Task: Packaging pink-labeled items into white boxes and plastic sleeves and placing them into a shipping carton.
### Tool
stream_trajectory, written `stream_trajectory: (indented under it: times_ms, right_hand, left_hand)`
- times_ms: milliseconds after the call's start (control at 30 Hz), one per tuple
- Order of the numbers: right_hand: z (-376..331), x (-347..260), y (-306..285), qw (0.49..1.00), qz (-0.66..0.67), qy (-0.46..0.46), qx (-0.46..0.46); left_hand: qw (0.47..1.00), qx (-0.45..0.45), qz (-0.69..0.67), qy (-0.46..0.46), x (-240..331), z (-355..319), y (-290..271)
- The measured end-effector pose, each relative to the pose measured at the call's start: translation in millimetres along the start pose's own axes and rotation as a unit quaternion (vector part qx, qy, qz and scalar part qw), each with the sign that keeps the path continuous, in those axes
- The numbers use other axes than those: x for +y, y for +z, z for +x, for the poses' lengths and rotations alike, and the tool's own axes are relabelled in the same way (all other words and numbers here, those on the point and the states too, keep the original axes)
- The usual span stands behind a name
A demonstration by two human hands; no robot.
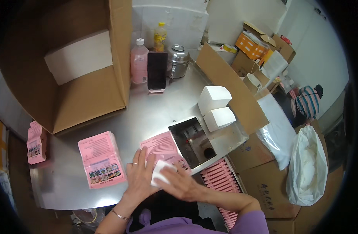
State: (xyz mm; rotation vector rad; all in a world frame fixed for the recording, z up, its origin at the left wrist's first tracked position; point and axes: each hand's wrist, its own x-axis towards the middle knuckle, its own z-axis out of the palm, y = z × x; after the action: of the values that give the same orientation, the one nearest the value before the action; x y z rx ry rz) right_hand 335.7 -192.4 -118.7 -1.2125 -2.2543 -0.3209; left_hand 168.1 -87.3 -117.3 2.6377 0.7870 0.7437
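Head view: the left hand [139,176], fingers slightly parted, lies on pink paper [159,142] on the table [149,111], beside the black tray [182,141]; the right hand [183,185] touches a white piece [158,168]. How closed either grip is, I cannot tell.

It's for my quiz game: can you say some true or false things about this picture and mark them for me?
1. A dark phone stands upright beside a pink bottle. True.
2. That bottle has a yellow cap. False: its cap is white.
3. A pink paper stack lies to the left of the left hand. True.
4. The left hand is on the phone. False: it touches a pink sheet.
5. The right hand holds a small white pad. True.
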Motion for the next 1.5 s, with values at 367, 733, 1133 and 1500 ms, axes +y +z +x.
stream_trajectory:
  times_ms: [367, 733, 1133, 1500]
  right_hand:
    - [28.1, 82.7, -29.2, 0.939, -0.202, 0.27, 0.071]
    - [-20.8, 163.3, -59.5, 0.876, -0.274, 0.385, 0.096]
    - [-4.2, -14.7, -4.3, 0.999, 0.023, 0.043, 0.012]
    - [-28.3, 111.0, 10.4, 0.892, -0.031, 0.427, -0.148]
  left_hand:
    - [0.989, 0.009, 0.136, -0.062, 14.9, 1.8, 0.1]
    - [0.995, 0.001, 0.1, -0.004, 31.4, 14.9, -12.5]
    - [1.0, -0.019, -0.007, -0.013, 8.0, 14.6, -20.1]
    - [0.99, -0.06, -0.127, 0.022, 24.9, -9.1, -48.4]
